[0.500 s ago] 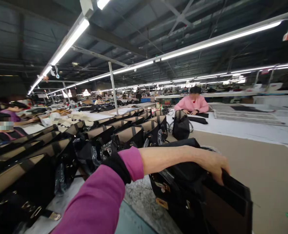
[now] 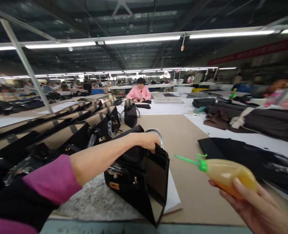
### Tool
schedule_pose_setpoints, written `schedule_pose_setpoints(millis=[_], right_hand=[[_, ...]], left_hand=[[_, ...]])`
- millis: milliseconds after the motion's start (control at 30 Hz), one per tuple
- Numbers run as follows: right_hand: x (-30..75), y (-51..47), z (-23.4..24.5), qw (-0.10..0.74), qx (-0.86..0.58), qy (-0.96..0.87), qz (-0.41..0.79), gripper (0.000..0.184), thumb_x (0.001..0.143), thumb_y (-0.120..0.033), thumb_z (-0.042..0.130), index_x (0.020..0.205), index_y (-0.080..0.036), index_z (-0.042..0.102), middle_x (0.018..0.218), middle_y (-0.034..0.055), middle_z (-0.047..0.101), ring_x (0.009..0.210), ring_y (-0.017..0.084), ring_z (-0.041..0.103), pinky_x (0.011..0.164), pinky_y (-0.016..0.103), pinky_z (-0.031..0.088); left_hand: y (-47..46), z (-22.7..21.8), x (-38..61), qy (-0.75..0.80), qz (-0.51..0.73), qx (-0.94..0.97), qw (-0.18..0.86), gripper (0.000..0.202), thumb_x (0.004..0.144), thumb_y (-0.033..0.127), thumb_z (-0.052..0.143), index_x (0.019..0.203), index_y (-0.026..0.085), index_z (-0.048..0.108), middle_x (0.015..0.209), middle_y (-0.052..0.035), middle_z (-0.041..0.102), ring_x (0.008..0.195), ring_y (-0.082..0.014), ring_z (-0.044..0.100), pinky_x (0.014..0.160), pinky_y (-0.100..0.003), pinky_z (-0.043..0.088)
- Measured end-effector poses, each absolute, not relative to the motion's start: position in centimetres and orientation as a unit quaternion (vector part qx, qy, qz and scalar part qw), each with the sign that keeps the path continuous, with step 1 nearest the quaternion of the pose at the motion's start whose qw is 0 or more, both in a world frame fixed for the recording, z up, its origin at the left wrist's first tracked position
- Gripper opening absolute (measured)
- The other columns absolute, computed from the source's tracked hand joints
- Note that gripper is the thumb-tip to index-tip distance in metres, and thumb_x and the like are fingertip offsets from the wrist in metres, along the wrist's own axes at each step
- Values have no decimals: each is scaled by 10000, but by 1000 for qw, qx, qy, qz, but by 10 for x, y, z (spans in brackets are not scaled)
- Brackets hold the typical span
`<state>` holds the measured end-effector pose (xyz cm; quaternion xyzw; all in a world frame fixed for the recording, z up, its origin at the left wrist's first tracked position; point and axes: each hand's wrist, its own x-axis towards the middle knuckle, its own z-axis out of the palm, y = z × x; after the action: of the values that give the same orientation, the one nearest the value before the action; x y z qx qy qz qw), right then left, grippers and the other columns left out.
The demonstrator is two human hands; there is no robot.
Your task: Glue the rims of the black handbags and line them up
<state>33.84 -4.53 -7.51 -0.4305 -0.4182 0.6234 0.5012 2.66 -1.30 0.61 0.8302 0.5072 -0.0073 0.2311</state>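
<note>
My left hand reaches forward and grips the top edge of an open black handbag that stands on the brown board in front of me. Its fingers curl over the rim. My right hand is at the lower right, wrapped round a soft yellow squeeze bottle with a green nozzle that points left toward the bag. The nozzle tip is apart from the bag, a short way to its right.
Rows of black and tan handbags fill the table on the left. One black bag stands alone further back. Dark leather pieces lie at the right. A person in a pink top sits across the table.
The view has swung right. My right hand with the yellow bottle has come into view. My left hand still grips the bag's top edge, and the bag now stands open.
</note>
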Motion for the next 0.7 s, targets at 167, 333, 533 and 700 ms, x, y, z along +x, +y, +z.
schedule_pose_setpoints(millis=[167, 333, 533, 700], right_hand=[[330, -45, -54, 539, -423, -455, 569, 630, 472, -432, 872, 998, -206, 610, 966, 119, 661, 758, 275, 647, 563, 236, 568], [322, -42, -49, 545, -374, -536, 524, 576, 543, -430, 836, 1012, -204, 592, 972, 112, 657, 784, 276, 638, 599, 269, 572], [317, -45, -46, 569, -364, -595, 436, 546, 564, -469, 803, 992, -204, 592, 900, 80, 665, 756, 276, 628, 603, 310, 579], [318, -37, -49, 555, -365, -665, 342, 507, 642, -487, 764, 1052, -250, 584, 954, 27, 652, 821, 238, 610, 696, 250, 540]], left_hand=[[-12, 9, 22, 499, -11, 829, 252, 128, 661, 66, 601, 712, 130, 698, 582, 27, 585, 602, -131, 522, 562, -208, 362], [-17, 23, 18, 524, -45, 816, 240, 179, 664, 69, 632, 812, 128, 713, 630, 32, 621, 607, -111, 517, 553, -178, 363], [-18, 15, 7, 512, -1, 818, 263, 199, 648, 59, 636, 816, 131, 713, 660, 38, 642, 640, -106, 539, 596, -156, 390], [-14, -9, 0, 506, 109, 781, 350, 197, 641, 36, 591, 791, 107, 698, 648, 31, 613, 636, -109, 538, 596, -166, 399]])
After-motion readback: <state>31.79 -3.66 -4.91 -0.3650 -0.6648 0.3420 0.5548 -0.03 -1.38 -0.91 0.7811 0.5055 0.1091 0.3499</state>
